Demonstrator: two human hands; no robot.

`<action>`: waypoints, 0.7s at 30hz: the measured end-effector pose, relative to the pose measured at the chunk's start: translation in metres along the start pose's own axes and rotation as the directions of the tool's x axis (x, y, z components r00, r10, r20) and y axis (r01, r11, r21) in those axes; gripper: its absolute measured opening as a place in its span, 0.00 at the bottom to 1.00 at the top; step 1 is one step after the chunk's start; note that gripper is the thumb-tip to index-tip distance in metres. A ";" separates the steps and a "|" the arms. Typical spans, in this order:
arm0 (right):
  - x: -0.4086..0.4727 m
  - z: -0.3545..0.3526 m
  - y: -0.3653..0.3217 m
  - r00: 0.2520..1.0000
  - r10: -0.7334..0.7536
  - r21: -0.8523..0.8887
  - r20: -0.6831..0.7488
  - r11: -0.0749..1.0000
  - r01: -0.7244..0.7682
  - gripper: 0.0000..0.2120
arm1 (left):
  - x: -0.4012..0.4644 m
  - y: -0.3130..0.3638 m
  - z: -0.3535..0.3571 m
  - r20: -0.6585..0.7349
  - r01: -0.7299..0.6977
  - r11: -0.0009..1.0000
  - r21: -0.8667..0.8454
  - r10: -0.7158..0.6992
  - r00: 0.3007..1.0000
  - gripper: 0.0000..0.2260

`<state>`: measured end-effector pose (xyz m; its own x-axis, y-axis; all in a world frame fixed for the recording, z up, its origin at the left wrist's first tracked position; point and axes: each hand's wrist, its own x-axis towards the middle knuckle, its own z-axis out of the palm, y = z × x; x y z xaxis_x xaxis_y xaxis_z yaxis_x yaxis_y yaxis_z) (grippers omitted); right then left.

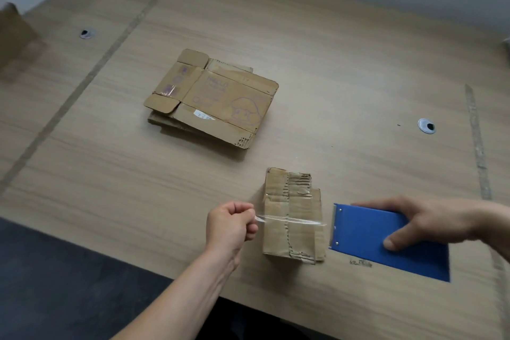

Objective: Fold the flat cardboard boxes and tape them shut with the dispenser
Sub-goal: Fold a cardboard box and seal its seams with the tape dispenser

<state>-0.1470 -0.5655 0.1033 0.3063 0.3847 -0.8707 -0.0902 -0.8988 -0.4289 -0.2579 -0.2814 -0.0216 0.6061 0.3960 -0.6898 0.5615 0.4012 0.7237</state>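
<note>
Our left hand (230, 225) pinches clear tape (289, 220) stretched across the folded box (292, 215) between our hands; our right hand (414, 222) grips the blue dispenser (367, 234) just beside it on the table (110, 174).

A pale wood-grain tabletop (345, 69) carried everything. A stack of flattened cardboard boxes (212, 99) lay near its middle. Closer to the near edge stood a small folded box (292, 215), and just beside it on the right rested a blue tape dispenser (367, 232). Two round cable grommets (427, 126) were set into the surface, well apart.
</note>
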 end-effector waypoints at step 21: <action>0.032 0.005 -0.006 0.994 0.104 -0.239 -0.026 0.965 -0.107 0.27 | 0.001 -0.035 -0.005 -0.075 -0.030 0.991 0.132 0.040 0.996 0.05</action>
<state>-0.1414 -0.5469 0.0767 0.3199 0.2837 -0.9040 0.1064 -0.9588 -0.2633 -0.2796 -0.2912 -0.0474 0.5839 0.4725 -0.6601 0.6126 0.2771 0.7402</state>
